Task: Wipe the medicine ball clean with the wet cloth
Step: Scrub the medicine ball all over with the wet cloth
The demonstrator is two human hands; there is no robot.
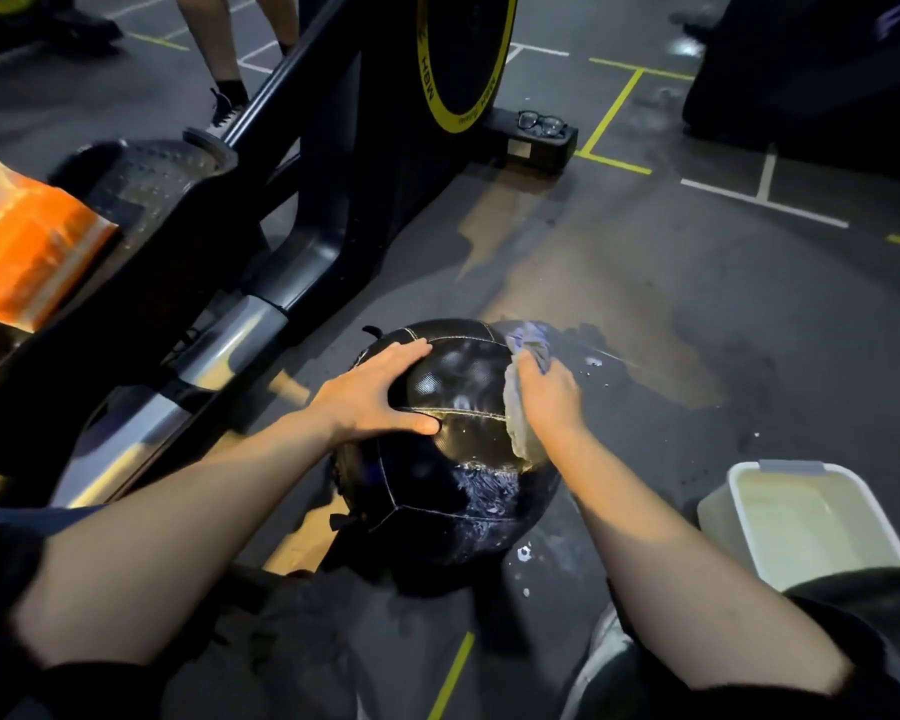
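A black stitched medicine ball (458, 387) rests on the dark gym floor in front of my knees, its lower panels glistening wet. My left hand (375, 392) lies flat on the ball's upper left, fingers spread, holding it still. My right hand (546, 394) presses a crumpled wet cloth (520, 423), grey with a blue end, against the ball's upper right side. The cloth hangs down along the ball under my palm.
A white tub of water (801, 522) stands at my right. An exercise machine (261, 210) with a yellow-rimmed flywheel crosses the left side, glasses (541, 123) lying on its base. An orange bag (22, 252) sits far left. Another person's legs (230, 70) stand behind. Wet patches (619, 366) mark the floor.
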